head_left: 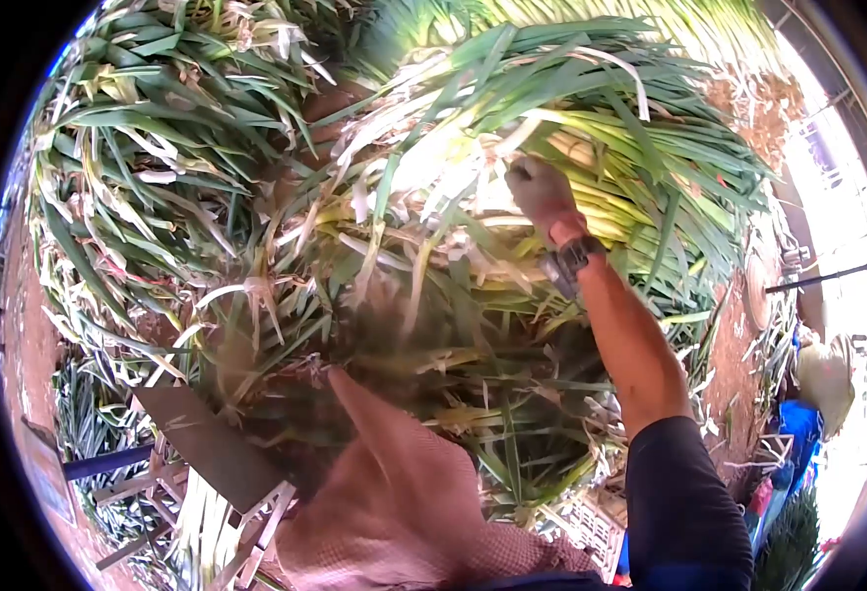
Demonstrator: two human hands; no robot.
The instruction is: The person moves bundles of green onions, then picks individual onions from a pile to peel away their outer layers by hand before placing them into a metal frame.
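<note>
Right hand (544,192), one: fingers were curled narrow, any held item indiscernible; long green-leaved, yellow-stalked vegetables (665,182) lay just beside them, rightward. White plastic lattice crate (599,532), one, stood well apart from those fingers, nearer the wearer, its contents unclear.

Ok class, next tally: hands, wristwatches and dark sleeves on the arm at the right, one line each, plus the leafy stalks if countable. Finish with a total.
Right hand: 1
Wristwatch: 1
Dark sleeve: 1
Leafy stalks: too many and overlapping to count, left out
Total: 3
</note>
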